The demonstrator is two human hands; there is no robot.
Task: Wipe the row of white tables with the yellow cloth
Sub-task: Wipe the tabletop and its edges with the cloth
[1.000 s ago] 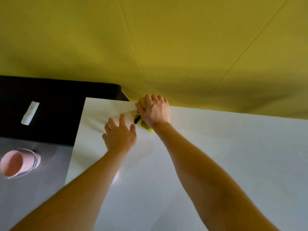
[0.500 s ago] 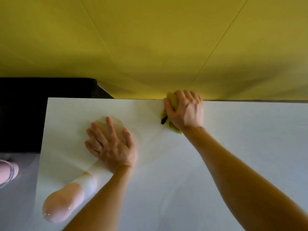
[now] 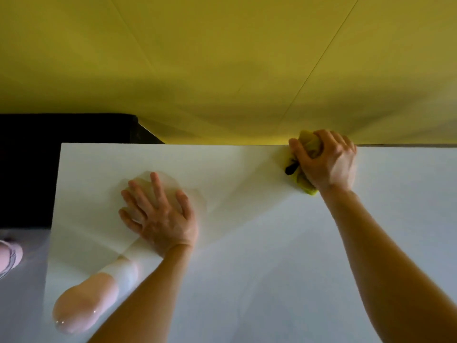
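The cloth [image 3: 304,185], yellow and bunched up, sits at the far edge of the white bench [image 3: 272,243], right where the top meets the yellow wall [image 3: 222,58]. The right hand [image 3: 326,162] has its grip closed around the cloth, fingers curled over the top of it and knuckles near the wall, pressing it onto the bench. A small black tag or loop [image 3: 291,168] sticks out of the cloth on its left side. The left hand [image 3: 160,216] lies flat on the bench, well apart from the cloth, its grip open with fingers spread and holding nothing. Its pale reflection shows in the glossy top. Left of the bench is a black surface [image 3: 29,169], and a pink object [image 3: 10,256] shows at the frame's left edge.
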